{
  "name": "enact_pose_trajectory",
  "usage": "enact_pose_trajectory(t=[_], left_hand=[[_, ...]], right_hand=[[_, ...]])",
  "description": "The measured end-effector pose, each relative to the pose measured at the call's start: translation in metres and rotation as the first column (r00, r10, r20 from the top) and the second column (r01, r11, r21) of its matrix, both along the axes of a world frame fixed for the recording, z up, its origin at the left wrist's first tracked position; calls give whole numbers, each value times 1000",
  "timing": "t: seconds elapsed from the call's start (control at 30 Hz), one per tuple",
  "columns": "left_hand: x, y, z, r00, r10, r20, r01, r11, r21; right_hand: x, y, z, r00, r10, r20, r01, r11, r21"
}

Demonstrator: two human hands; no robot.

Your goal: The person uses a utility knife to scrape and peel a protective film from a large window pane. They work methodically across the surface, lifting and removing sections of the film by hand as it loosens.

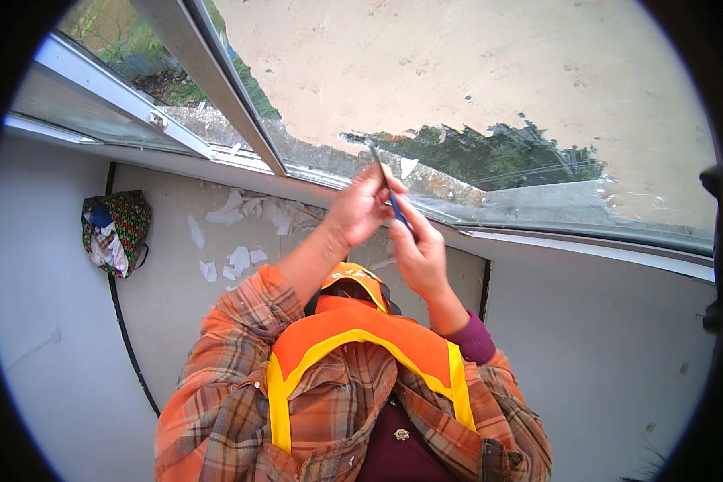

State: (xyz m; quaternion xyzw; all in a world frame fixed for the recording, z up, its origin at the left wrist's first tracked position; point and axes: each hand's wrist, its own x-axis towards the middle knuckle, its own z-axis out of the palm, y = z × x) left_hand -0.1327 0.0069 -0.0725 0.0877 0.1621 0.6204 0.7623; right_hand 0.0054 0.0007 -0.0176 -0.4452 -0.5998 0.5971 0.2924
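Note:
My right hand (419, 253) grips the blue handle of a thin scraper-like tool (396, 208), its narrow dark blade slanting up toward the window. The fingers of my left hand (358, 208) are closed around the blade's lower part. Both hands are raised close together before the window glass (536, 208). A beige covering with faint floral marks (458, 54) spreads over most of this pane. Along its ragged lower edge, bare glass shows greenery and a ledge outside. A small white scrap (408, 167) shows just above my hands.
Torn white scraps (239, 260) lie scattered on the floor (169, 253) below the sill. At left, a patterned bag (117, 235) holds cloth items. A metal window frame post (229, 84) stands left of the pane, beside a latched sash (120, 96). An orange vest (361, 334) covers my chest.

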Motion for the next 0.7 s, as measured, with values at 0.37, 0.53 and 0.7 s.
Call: enact_pose_trajectory(t=[0.37,0.53,0.7], left_hand=[[-17,-6,19,992,86,-93,-102,979,-175],[-23,-5,11,924,328,-197,-357,923,-142],[-20,-4,16,985,123,-121,-149,961,-235]], right_hand=[[-23,-3,8,998,25,63,-23,999,-37],[-22,5,-8,995,93,-36,-89,991,99],[-17,11,12,994,66,92,-65,998,-11]])
